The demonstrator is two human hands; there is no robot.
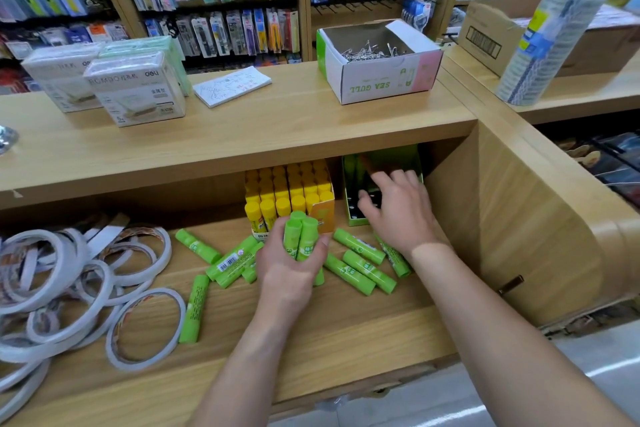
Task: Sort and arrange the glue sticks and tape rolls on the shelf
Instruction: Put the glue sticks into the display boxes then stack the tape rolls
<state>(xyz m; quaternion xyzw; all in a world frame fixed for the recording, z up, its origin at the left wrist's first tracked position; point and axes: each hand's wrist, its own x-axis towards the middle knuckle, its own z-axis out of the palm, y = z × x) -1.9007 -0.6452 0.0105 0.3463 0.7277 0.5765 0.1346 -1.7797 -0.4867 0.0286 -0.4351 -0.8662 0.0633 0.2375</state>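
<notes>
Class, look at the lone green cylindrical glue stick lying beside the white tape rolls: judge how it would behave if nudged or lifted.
The green plastic glue stick is a smooth cylinder lying on its side, so a sideways nudge would probably roll it across the wooden shelf. It looks rigid and probably light: the left hand grips several like it.

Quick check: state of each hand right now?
Left hand: grips a bunch of green glue sticks.
Right hand: reaching into the green box; grasp cannot be told.
</notes>
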